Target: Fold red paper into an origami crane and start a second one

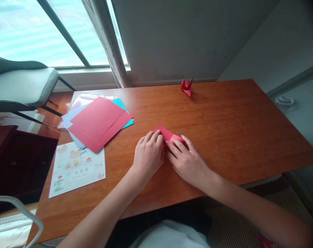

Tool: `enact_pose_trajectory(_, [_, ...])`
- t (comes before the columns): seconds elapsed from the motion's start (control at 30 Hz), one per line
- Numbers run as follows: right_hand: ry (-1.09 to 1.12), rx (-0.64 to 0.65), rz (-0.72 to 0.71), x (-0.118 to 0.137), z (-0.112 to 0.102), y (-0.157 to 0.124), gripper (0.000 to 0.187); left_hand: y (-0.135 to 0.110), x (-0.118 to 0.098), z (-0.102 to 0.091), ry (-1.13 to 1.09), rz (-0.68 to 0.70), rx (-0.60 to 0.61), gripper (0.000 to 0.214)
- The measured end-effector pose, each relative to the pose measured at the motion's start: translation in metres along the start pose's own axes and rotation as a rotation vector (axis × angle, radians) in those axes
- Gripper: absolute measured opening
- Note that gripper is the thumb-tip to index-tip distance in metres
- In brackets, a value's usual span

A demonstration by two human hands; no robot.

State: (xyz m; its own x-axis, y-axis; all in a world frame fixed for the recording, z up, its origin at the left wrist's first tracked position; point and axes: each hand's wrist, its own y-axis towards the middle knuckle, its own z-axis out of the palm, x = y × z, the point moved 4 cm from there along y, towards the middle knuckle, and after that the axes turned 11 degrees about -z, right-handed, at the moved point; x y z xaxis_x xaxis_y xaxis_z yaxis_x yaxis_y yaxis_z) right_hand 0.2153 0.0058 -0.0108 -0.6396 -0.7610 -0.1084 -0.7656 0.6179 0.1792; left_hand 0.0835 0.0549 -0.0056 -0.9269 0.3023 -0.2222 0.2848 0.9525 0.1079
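Note:
A small folded piece of red paper (169, 134) lies on the wooden table (223, 131), near its middle. My left hand (148, 155) rests on the paper's left end with its fingers bent down onto it. My right hand (188, 160) lies flat over the paper's near right part, fingers stretched out and pressing it to the table. A finished red paper crane (186, 86) stands at the far edge of the table, well away from both hands.
A fanned stack of coloured sheets (99, 122), red on top, lies at the left. A printed sheet with bear drawings (77, 168) sits nearer the left front corner. A grey chair (19, 84) stands by the window beyond the table's left end.

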Motion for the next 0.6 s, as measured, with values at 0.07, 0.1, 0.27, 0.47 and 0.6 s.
enact_pose_trajectory(0.07, [-0.025,-0.004,0.007,0.001,0.000,0.000,0.033,-0.001,-0.001,0.000,-0.002,-0.003,-0.004,0.025])
enact_pose_trajectory(0.1, [-0.036,-0.006,0.012,0.002,-0.001,0.000,0.033,-0.001,-0.001,0.001,-0.002,-0.003,-0.004,0.025])
enact_pose_trajectory(0.27, [-0.095,0.027,0.049,0.002,-0.006,-0.005,0.037,-0.003,-0.002,0.002,0.017,0.006,-0.015,0.026])
enact_pose_trajectory(0.47, [-0.173,0.124,0.174,-0.009,-0.011,-0.033,0.039,-0.002,-0.002,0.002,0.027,0.011,-0.020,0.025])
enact_pose_trajectory(0.6, [-0.221,0.203,0.284,-0.025,-0.019,-0.060,0.040,-0.001,-0.002,0.001,0.025,0.020,-0.025,0.024])
